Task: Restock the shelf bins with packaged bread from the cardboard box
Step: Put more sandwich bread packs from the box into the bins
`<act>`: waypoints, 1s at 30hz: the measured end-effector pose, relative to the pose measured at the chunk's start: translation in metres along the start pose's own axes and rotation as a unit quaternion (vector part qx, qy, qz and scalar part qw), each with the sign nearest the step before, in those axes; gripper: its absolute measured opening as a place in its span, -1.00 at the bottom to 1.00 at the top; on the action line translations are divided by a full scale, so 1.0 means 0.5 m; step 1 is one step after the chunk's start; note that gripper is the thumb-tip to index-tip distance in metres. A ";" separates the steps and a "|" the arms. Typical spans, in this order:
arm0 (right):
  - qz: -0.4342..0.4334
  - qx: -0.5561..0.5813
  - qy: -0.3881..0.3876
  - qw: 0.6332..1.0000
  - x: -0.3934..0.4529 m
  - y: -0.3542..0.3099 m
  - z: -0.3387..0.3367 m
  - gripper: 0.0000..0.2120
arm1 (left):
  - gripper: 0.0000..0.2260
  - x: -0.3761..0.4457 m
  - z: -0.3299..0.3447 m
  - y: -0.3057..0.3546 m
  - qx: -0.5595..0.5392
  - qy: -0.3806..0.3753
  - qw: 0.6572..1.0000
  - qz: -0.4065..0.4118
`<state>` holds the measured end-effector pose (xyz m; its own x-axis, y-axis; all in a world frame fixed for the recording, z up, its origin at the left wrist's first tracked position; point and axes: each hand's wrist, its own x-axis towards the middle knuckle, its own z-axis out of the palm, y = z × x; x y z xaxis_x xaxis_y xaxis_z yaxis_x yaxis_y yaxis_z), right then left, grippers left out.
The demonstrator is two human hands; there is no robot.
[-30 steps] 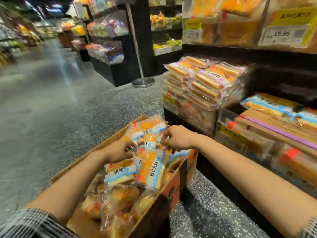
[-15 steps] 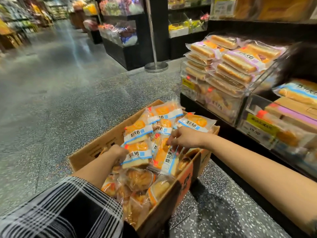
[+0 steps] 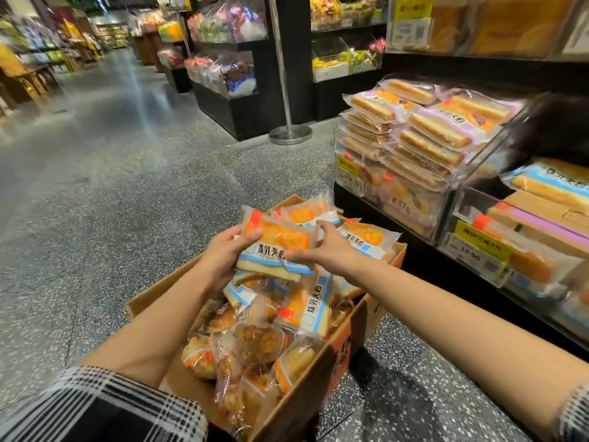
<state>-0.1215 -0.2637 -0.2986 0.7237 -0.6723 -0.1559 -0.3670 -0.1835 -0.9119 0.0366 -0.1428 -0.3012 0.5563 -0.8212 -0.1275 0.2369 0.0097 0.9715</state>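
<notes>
- I see both hands up over the cardboard box (image 3: 334, 355), holding one bread pack (image 3: 276, 247) btwn them, lifted clear of the pile.
- Left hand (image 3: 223, 253) grips pack's left end, thumb on top, fingers under.
- Right hand (image 3: 325, 250) pinches pack's right edge, fingers curled over it.
- Box sits on speckled floor (image 3: 127, 186), w/ more orange/blue packs at far end, wrapped buns (image 3: 258, 342) at near end.
- Shelf bins (image 3: 446, 218) on my right: far one heaped w/ purple-label loaves (image 3: 436, 132); nearer one has price tag (image 3: 481, 247) on front.
- Checked sleeve (image 3: 95, 406) at bottom left.
</notes>
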 end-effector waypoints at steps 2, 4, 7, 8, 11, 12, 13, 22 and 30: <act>0.038 0.178 -0.021 0.983 0.002 -0.009 -0.009 -0.49 | -0.79 0.002 0.035 0.014 -0.030 -0.020 0.999 0.015; 0.030 0.272 -0.045 0.961 -0.002 -0.015 -0.026 -0.84 | -0.83 0.004 0.065 0.015 -0.052 -0.024 0.998 0.022; 0.028 0.294 -0.036 0.955 -0.011 -0.023 -0.055 -0.90 | -0.86 0.020 0.087 0.000 -0.078 -0.007 0.997 0.016; 0.040 0.292 -0.030 0.955 -0.014 -0.023 -0.065 -0.88 | -0.79 0.027 0.091 -0.007 -0.092 -0.001 0.996 0.000; 0.098 0.266 0.036 0.958 -0.015 -0.015 -0.091 -0.78 | -0.68 0.044 0.103 -0.046 -0.069 0.047 0.992 -0.091; 0.120 0.259 0.066 0.956 -0.013 -0.009 -0.100 -0.73 | -0.74 0.045 0.104 -0.065 0.015 0.068 0.990 -0.121; 0.138 0.260 0.085 0.952 -0.016 -0.006 -0.108 -0.70 | -0.80 0.043 0.101 -0.084 0.145 0.072 0.976 -0.148; 0.196 0.253 0.082 0.944 -0.039 0.011 -0.144 -0.68 | -0.63 0.031 0.104 -0.131 0.550 -0.031 0.804 -0.224; 0.180 0.209 0.059 0.959 -0.041 0.008 -0.146 -0.82 | -0.58 0.013 0.094 -0.126 0.592 -0.058 0.775 -0.213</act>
<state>-0.1804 -0.3030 -0.2712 0.5132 -0.7196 -0.4678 -0.2970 0.3626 -0.8834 -0.0124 -0.1755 -0.3538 0.5371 -0.6519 -0.5353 -0.5547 -0.7510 0.3581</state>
